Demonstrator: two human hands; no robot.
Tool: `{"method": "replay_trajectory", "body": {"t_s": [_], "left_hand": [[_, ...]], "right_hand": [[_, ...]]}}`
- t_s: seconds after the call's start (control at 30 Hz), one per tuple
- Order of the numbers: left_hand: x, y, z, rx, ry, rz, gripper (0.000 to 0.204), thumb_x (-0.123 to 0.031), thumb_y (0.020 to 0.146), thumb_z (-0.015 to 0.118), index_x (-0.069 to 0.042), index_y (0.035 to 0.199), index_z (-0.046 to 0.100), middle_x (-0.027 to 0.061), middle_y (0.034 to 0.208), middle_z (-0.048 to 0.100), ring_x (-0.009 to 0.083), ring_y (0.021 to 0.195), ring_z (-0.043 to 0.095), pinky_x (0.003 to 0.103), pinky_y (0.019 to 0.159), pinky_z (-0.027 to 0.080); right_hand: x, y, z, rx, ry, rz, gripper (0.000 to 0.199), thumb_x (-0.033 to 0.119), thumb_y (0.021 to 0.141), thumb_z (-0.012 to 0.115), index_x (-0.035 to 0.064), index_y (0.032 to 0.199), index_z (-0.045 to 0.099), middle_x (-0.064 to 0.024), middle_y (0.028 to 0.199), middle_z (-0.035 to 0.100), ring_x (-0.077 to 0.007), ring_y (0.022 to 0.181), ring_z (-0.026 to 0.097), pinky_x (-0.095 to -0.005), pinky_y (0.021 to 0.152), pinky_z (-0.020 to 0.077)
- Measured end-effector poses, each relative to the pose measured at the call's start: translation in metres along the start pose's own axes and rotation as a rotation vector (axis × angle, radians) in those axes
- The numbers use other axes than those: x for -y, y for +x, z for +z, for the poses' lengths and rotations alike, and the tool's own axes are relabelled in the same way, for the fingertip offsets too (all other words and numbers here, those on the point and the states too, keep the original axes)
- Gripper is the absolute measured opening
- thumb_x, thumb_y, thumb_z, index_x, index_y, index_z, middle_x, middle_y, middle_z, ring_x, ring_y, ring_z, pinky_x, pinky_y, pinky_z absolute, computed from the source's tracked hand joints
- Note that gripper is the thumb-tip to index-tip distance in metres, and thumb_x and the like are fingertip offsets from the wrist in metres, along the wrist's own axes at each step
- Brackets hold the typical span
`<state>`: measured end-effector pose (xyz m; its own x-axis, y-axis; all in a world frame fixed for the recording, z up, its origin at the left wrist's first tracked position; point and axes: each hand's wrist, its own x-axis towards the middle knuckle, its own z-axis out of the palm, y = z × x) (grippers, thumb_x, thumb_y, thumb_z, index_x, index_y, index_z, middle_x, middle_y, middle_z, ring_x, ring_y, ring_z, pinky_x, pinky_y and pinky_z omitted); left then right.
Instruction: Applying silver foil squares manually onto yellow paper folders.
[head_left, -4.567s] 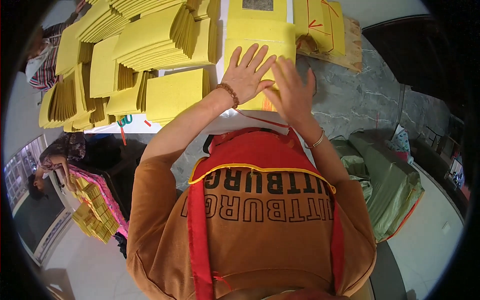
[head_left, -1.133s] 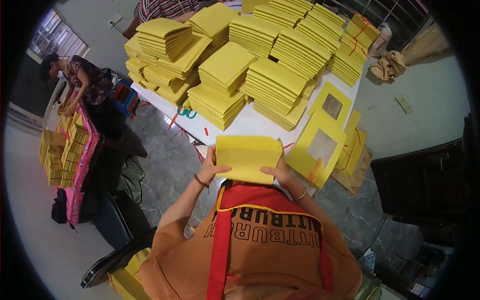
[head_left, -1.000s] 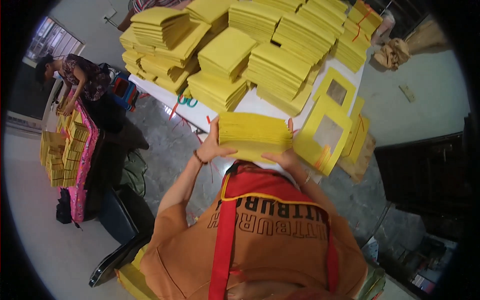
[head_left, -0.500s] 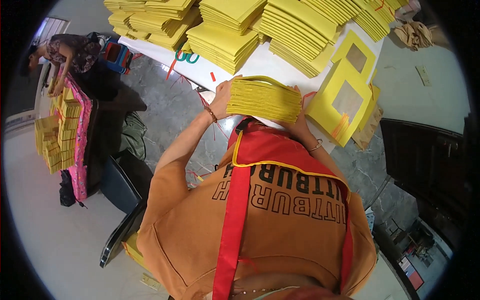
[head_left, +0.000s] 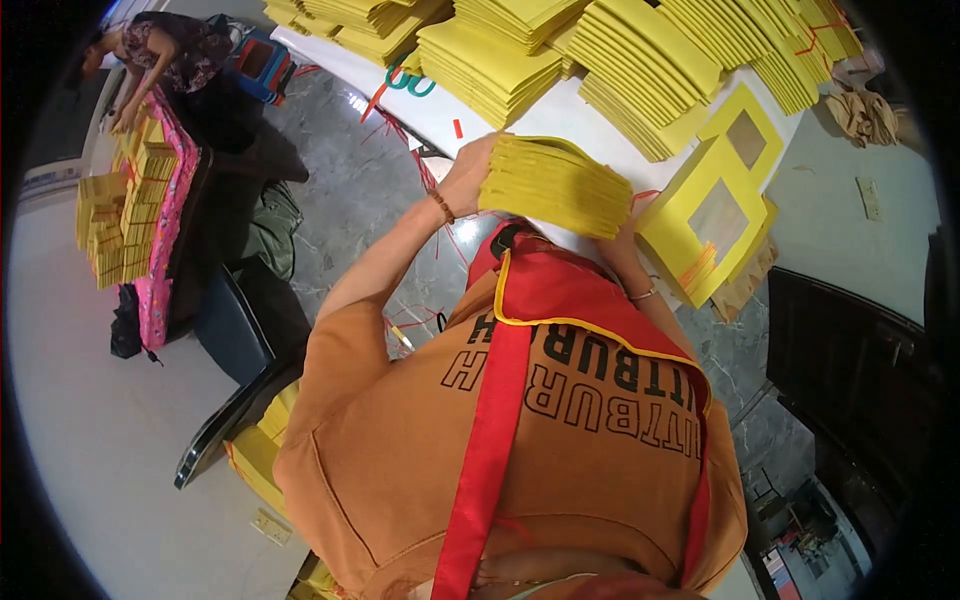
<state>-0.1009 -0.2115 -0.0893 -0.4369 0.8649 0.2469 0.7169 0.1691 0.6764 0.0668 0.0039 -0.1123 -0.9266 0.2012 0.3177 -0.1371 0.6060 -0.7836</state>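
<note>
Head view: left hand (head_left: 468, 178) and right hand (head_left: 622, 232) grip a yellow sheet bundle (head_left: 552, 186) off the tabletop (head_left: 560, 112), fingers clamped around its ends; many stacks (head_left: 640, 60) lie sorted.

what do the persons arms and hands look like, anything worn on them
Both hands are bare, no gloves. The left hand has a thin dark beaded bracelet at the wrist; the right wrist carries a thin silvery bangle. Orange sleeves end above the elbows, leaving the forearms uncovered.
</note>
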Motion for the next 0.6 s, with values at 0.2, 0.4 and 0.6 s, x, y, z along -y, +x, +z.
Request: {"method": "replay_trajectory", "body": {"t_s": [0.2, 0.4, 0.6], "left_hand": [[-0.011, -0.023, -0.015, -0.099, -0.232, -0.166, 0.089, -0.035, 0.069, 0.076, -0.003, 0.137, 0.028, 0.0214, 0.134, 0.037, 0.0363, 0.127, 0.035, 0.042, 0.106, 0.029], [-0.038, -0.017, -0.045, -0.065, 0.02, -0.074, 0.102, -0.036, 0.059, 0.082, -0.009, 0.14, 0.026, 0.0203, 0.141, 0.027, 0.0389, 0.13, 0.027, 0.045, 0.106, 0.026], [-0.052, -0.007, -0.049, -0.023, 0.331, -0.024, 0.089, -0.028, 0.056, 0.082, -0.02, 0.134, 0.04, 0.018, 0.14, 0.03, 0.0367, 0.128, 0.031, 0.048, 0.103, 0.028]], "right_hand": [[-0.007, -0.001, 0.001, 0.05, -0.008, 0.036, 0.061, 0.012, 0.081, 0.066, -0.002, 0.131, 0.035, -0.0137, 0.124, 0.048, -0.0234, 0.116, 0.048, -0.0321, 0.097, 0.0388], [-0.014, -0.005, 0.002, 0.089, 0.155, 0.098, 0.066, 0.012, 0.079, 0.069, -0.0014, 0.132, 0.033, -0.0143, 0.124, 0.048, -0.023, 0.114, 0.048, -0.0326, 0.096, 0.0391], [-0.003, -0.002, 0.0, 0.078, 0.171, 0.121, 0.067, 0.014, 0.078, 0.07, -0.0017, 0.131, 0.033, -0.015, 0.124, 0.048, -0.0236, 0.114, 0.048, -0.0319, 0.096, 0.0389]]}}
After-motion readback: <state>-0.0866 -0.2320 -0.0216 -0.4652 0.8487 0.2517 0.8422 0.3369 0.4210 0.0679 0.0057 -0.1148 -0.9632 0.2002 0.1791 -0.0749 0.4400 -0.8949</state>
